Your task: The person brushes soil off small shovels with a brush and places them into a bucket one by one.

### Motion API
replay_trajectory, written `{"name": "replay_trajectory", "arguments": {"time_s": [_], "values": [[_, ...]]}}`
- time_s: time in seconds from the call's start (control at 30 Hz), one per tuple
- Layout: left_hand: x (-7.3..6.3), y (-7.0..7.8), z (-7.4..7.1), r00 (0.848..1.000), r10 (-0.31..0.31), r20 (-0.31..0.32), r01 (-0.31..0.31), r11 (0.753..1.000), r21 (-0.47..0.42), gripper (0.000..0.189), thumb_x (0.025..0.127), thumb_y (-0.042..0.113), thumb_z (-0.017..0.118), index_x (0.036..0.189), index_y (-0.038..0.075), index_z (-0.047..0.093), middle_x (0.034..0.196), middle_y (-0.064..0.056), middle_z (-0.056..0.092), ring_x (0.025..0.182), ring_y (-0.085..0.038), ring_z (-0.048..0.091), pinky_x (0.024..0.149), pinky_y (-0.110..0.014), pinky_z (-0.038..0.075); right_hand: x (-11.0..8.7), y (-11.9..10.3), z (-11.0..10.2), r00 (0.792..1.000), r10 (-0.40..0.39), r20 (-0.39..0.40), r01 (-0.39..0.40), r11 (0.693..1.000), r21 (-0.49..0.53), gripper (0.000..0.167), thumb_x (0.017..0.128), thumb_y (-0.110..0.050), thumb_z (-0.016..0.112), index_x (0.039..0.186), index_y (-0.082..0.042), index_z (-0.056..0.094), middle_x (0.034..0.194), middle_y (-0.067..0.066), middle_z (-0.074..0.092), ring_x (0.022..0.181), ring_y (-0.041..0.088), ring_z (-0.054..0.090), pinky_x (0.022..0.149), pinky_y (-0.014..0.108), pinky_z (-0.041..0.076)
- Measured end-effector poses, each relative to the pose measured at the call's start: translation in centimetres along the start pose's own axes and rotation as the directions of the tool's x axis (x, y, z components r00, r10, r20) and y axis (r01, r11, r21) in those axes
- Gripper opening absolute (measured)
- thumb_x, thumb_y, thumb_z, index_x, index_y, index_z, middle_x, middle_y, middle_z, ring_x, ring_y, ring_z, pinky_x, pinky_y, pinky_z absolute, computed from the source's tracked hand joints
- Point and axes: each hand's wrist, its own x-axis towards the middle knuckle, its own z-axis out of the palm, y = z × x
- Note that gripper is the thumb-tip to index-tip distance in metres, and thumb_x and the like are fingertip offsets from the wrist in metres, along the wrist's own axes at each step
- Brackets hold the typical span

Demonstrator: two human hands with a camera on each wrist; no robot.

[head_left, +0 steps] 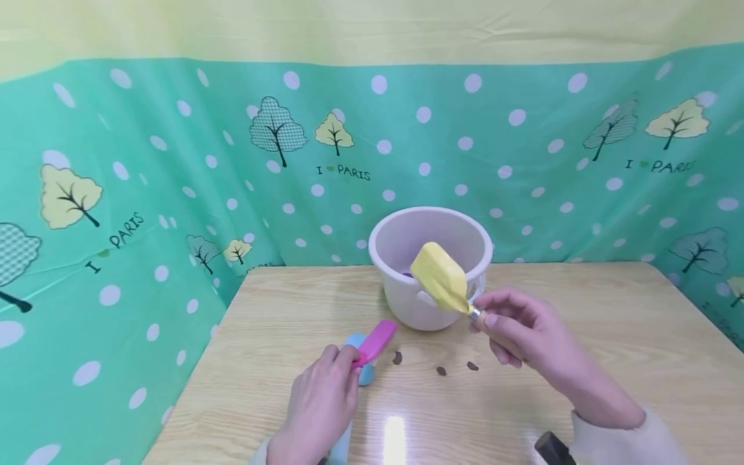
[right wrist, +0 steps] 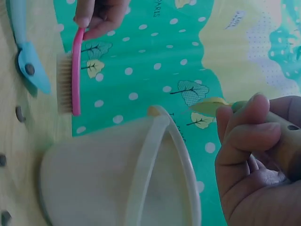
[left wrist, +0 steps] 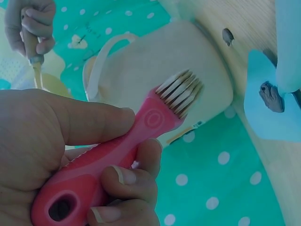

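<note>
My left hand [head_left: 322, 394] grips a pink brush [head_left: 376, 342] by its handle, its pale bristles showing in both wrist views. The brush overlaps a light blue dustpan-like tool [head_left: 365, 376] on the table; a dark brown clump [left wrist: 271, 96] lies on the tool's flat end. Between thumb and fingers, my right hand [head_left: 526, 329] holds a small yellow shovel [head_left: 440, 276] by its wooden handle. The blade is raised in front of the white bucket [head_left: 401, 307], overlapping its rim in the head view. Something purple [head_left: 421, 273] shows inside the bucket.
Several dark bits [head_left: 442, 371] are scattered on the wooden table [head_left: 610, 310] in front of the bucket. A green polka-dot curtain [head_left: 203, 161] hangs behind the table and along its sides. A dark object [head_left: 553, 448] shows beside the right sleeve.
</note>
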Motion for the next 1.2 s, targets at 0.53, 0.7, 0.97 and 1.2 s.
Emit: {"name": "replay_trajectory", "arguments": {"time_s": [0.53, 0.7, 0.97, 1.2], "values": [[0.2, -0.5, -0.4, 1.000, -0.028, 0.004, 0.027, 0.999, 0.017, 0.014, 0.084, 0.012, 0.071, 0.097, 0.011, 0.067, 0.073, 0.004, 0.052, 0.050, -0.003, 0.037, 0.042, -0.018, 0.031, 6.1, -2.9, -2.0, 0.986, 0.118, -0.117, -0.162, 0.844, -0.511, 0.023, 0.093, -0.024, 0.063, 0.107, -0.007, 0.061, 0.078, 0.013, 0.059, 0.059, 0.025, 0.054, 0.050, 0.031, 0.046], [0.3, -0.8, -0.5, 0.999, -0.037, 0.005, 0.037, 0.999, 0.015, 0.013, 0.084, 0.012, 0.070, 0.096, 0.011, 0.067, 0.073, 0.005, 0.051, 0.050, -0.003, 0.038, 0.042, -0.018, 0.032, 8.7, -3.6, -1.7, 0.989, 0.122, -0.089, -0.149, 0.707, -0.692, 0.016, 0.092, -0.019, 0.061, 0.102, -0.007, 0.064, 0.086, 0.008, 0.065, 0.070, 0.021, 0.059, 0.059, 0.032, 0.049], [0.2, -1.0, -0.5, 0.999, -0.046, 0.004, 0.046, 0.999, 0.014, 0.012, 0.084, 0.012, 0.070, 0.095, 0.011, 0.066, 0.072, 0.006, 0.050, 0.051, -0.003, 0.038, 0.043, -0.018, 0.032, 12.2, -3.7, -0.2, 0.975, 0.219, -0.049, -0.163, 0.544, -0.823, 0.007, 0.088, -0.010, 0.055, 0.090, -0.006, 0.060, 0.082, 0.008, 0.064, 0.064, 0.019, 0.057, 0.055, 0.030, 0.049], [0.4, -0.9, -0.5, 0.998, -0.054, 0.024, 0.054, 0.998, 0.016, 0.012, 0.085, 0.013, 0.070, 0.096, 0.012, 0.066, 0.073, 0.007, 0.050, 0.051, -0.003, 0.038, 0.042, -0.018, 0.032, 14.1, -3.3, -0.4, 0.963, 0.261, -0.071, -0.193, 0.478, -0.857, 0.005, 0.084, -0.007, 0.054, 0.086, -0.005, 0.058, 0.077, 0.008, 0.061, 0.064, 0.020, 0.057, 0.055, 0.029, 0.048]]}}
